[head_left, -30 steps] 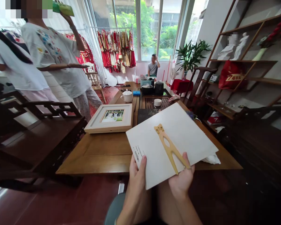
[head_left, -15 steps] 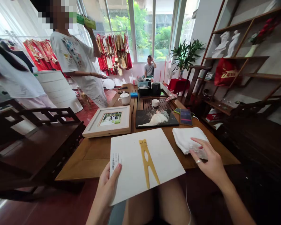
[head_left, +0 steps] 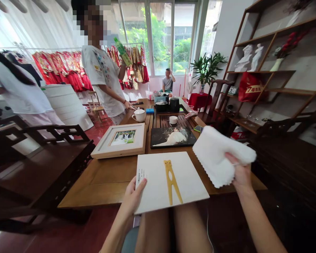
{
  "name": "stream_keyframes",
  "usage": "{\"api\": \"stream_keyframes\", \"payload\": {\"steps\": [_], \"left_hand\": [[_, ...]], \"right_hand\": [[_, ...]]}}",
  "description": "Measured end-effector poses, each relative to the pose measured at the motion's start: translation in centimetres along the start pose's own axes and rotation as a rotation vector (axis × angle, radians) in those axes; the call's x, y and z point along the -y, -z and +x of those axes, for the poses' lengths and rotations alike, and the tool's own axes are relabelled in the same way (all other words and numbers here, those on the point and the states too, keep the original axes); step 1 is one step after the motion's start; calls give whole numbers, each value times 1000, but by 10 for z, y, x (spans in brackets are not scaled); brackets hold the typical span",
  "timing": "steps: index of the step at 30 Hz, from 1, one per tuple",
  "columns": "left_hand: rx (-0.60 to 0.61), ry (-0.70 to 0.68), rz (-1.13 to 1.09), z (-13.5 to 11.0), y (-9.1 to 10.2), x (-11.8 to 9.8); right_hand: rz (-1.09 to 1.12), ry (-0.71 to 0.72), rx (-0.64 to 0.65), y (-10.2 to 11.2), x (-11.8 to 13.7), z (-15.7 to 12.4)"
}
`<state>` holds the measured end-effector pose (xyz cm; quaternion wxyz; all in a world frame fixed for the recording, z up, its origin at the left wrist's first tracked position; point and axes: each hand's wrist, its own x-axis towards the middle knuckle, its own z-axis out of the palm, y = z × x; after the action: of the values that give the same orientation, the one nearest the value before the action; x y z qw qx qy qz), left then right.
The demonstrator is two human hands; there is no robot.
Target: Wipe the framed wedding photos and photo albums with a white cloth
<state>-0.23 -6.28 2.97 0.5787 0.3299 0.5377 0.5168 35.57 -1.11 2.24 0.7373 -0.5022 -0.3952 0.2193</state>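
Note:
My left hand [head_left: 135,192] grips the left edge of a flat white board [head_left: 155,186], thumb on top beside a small printed barcode label. A yellow cat-shaped piece with two long legs [head_left: 171,182] lies along the board's face. The board is tilted above my lap at the table's near edge. In my right hand [head_left: 241,172] is a white cloth [head_left: 213,158], pinched near its right side and hanging spread out above the table. Beyond the board lie a framed photo [head_left: 121,138] and a dark photo panel [head_left: 173,137].
The wooden table [head_left: 100,186] also bears a white lidded cup [head_left: 139,115], a small white cup [head_left: 173,120] and a dark kettle [head_left: 174,104]. One person [head_left: 102,77] stands at left holding a green bottle [head_left: 122,52]. A dark chair [head_left: 58,165] is on the left, shelves on the right.
My right hand has closed on the cloth and raised it off the table; it now covers the phone. The white board has shifted slightly right. The standing person has lowered the bottle.

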Motion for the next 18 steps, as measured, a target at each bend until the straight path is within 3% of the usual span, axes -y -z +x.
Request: {"api": "stream_keyframes", "payload": {"steps": [2,5,8,13,18], "left_hand": [[24,-1,24,7,-3,1],[84,8,65,18,-8,2],[97,9,81,28,-14,5],[7,-12,124,39,-22,15],[57,-176,423,44,-21,15]], "right_hand": [[232,-199,-4,7,4,-7],[374,-461,211,16,-1,-19],[487,-617,269,15,-9,-30],[669,-816,151,-1,-7,-39],[681,-812,118,-14,-6,-34]]}}
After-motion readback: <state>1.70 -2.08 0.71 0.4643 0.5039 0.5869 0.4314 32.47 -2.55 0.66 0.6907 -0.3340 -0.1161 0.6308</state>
